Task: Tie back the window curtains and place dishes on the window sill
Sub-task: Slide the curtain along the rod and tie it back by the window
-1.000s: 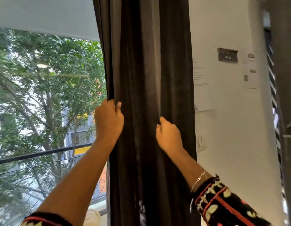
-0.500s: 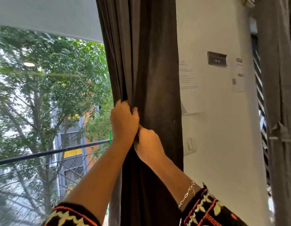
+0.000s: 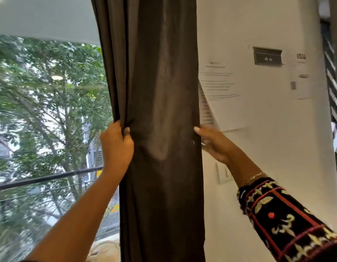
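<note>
**Head view: the curtain is being gathered for tying back.**

The curtain [image 3: 164, 110] hangs down the middle, from 12 to 6 o'clock, with the window [image 3: 50, 110] at 9 o'clock. The left hand [image 3: 116, 144], its arm stretched up, holds the window-side edge with curled fingers. The right hand [image 3: 215, 144], at 3 o'clock, touches the wall-side edge; I cannot tell if it pinches the cloth. I think the next move must press the folds narrow and needs a tie, but none shows. No dishes or sill show.

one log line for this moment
left hand: grips left edge of dark brown fabric curtain | right hand: at its right edge, grip unclear | curtain: hanging, no tie-back seen
</note>
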`<act>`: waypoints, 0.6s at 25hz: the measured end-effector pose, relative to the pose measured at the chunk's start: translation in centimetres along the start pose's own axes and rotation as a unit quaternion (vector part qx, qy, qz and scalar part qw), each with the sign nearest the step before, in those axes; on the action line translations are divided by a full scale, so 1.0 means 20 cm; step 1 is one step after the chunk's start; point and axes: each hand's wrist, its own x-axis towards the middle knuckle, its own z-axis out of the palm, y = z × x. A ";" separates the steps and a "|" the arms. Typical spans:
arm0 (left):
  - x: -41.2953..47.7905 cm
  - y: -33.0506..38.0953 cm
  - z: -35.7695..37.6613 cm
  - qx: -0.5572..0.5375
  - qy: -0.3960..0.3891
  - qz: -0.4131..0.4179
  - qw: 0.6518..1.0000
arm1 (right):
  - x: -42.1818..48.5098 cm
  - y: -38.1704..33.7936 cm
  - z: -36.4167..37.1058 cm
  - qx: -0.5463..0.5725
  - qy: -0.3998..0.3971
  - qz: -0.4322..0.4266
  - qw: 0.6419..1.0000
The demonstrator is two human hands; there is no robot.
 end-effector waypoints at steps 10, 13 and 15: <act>-0.20 0.01 0.12 0.061 0.009 0.063 0.996 | -0.04 0.27 0.29 -0.299 0.232 -0.155 0.913; -0.22 0.04 0.17 0.073 -0.013 0.070 0.995 | -0.11 0.31 0.42 -0.307 0.168 -0.227 0.909; -0.24 0.05 0.20 0.082 -0.020 0.100 0.991 | -0.13 0.34 0.47 -0.263 0.114 -0.243 0.927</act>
